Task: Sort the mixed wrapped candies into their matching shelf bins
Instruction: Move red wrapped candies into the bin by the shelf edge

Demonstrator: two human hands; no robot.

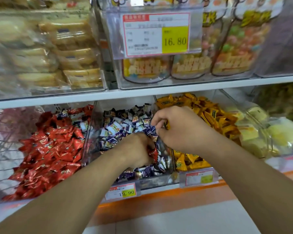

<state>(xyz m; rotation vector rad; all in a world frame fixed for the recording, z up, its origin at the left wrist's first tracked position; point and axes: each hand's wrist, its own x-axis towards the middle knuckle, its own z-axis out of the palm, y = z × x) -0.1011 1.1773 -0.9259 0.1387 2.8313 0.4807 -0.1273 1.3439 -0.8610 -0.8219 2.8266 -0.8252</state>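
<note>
the purple-and-white candies (125, 130) are filling the middle clear bin (90, 139) on the lower shelf, and both hands are working inside it. the left hand (137, 149) is reaching in low near the front right of the pile, its fingers curled around a red-wrapped candy (153, 153) that is sitting among the purple ones. the right hand (179, 129) is hovering just above the right edge of the same bin, its thumb and fingers pinching a yellow-wrapped candy (166, 125), only a sliver of which is showing between them.

to the left, the red candies (51, 152) are heaped in their own clear bin, with a few purple-and-white pieces lying on top at the back near the divider. to the right, the yellow candies (209, 119) are piled in the next bin, touching the wall just beside the right wrist. further right, pale yellow packets (260, 132) are sitting in another bin, blurred.

a small price tag (123, 191) is hanging on the front of the middle bin, and a second tag (199, 177) is sitting in front of the yellow bin. on the shelf above, a large price label (156, 33) reading 16.80 is hanging before clear tubs of snacks (191, 65), and wrapped biscuits (66, 53) are stacked to the left.
</note>
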